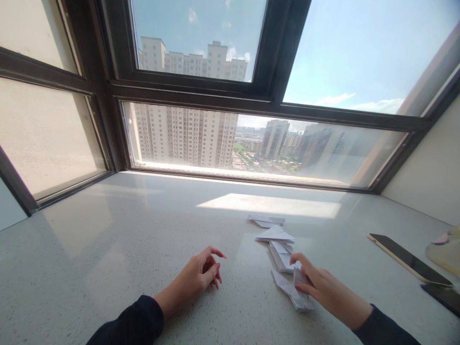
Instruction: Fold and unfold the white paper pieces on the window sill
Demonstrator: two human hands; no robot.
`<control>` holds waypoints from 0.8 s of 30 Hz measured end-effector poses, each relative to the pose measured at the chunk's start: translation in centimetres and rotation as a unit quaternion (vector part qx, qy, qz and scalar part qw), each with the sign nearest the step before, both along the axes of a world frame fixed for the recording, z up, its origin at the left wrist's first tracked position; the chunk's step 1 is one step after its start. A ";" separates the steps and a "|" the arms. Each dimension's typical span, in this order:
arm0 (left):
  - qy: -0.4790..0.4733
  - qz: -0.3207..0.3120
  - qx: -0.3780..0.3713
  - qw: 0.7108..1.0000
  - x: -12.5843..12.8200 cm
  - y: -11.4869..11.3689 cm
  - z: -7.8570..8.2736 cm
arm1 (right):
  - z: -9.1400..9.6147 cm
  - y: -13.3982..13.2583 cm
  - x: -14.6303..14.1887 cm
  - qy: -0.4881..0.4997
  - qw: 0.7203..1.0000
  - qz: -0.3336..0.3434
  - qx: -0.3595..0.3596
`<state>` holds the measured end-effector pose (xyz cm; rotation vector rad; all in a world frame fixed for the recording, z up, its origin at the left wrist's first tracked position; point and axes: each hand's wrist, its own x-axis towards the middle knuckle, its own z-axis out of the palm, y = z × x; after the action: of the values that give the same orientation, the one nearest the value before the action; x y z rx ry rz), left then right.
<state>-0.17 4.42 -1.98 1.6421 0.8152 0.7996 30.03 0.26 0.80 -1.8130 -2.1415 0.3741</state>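
Observation:
My left hand rests over the pale speckled counter with its fingers loosely curved and apart, holding nothing. Between the thumb and fingers of my right hand is a small folded paper piece, partly hidden by the fingers. Just below it lies another folded white paper. A stack of folded paper sits directly behind, close to my right fingertips. Farther back are a triangular paper fold and a flat, narrow paper fold, making a loose column.
On the right lie a phone and a second dark flat object, cut off by the frame. A pale, partly see-through item stands at the right edge. Dark-framed windows border the speckled counter at the back.

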 end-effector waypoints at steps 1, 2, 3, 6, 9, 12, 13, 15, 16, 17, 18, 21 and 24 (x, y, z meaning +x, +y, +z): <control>0.001 0.001 -0.001 1.000 0.0 0.0 0.0 | 0.1 -0.1 -0.1 -0.011 1.000 -0.003 -0.003; 0.002 0.002 -0.001 1.000 0.0 0.0 0.1 | 0.2 -0.1 -0.2 -0.021 1.000 -0.006 -0.003; 0.002 0.003 0.001 1.000 0.0 0.0 0.1 | 0.3 -0.2 -0.3 -0.028 1.000 -0.010 -0.001; 0.003 0.002 0.007 1.000 0.0 0.0 0.1 | 0.5 -0.4 -0.4 -0.043 0.999 -0.021 0.009; 0.003 0.001 0.008 1.000 0.0 0.0 0.0 | 0.4 -0.5 -0.4 -0.051 0.997 -0.006 0.050; 0.003 0.005 0.006 1.000 0.0 -0.1 0.0 | 0.3 -0.6 -0.3 -0.069 0.993 0.019 0.096; 0.004 0.007 0.005 1.000 0.0 -0.1 0.0 | 0.3 -0.6 -0.2 -0.075 0.991 0.024 0.105; 0.005 0.007 0.000 1.000 0.1 -0.1 0.0 | 0.4 -0.6 -0.1 -0.077 0.989 0.033 0.118; 0.004 0.007 -0.002 1.000 0.1 -0.1 0.1 | 0.5 -0.6 -0.2 -0.075 0.989 0.036 0.125; 0.004 0.008 -0.005 1.000 0.1 -0.1 0.1 | 0.7 -0.5 -0.3 -0.073 0.987 0.037 0.135; 0.003 0.007 -0.007 1.000 0.1 0.0 0.1 | 1.0 -0.4 -0.6 -0.070 0.986 0.036 0.146; 0.000 0.006 -0.011 1.000 0.1 -0.1 0.1 | 2.1 -0.1 -2.8 -0.065 0.983 0.043 0.167; -0.002 0.008 -0.007 1.000 0.1 -0.2 0.3 | 2.7 0.1 -6.9 -0.055 0.982 0.096 0.151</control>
<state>-0.09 4.24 -1.72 1.6232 0.8296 0.8078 23.13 0.33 3.48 -1.4969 -2.3095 -0.0120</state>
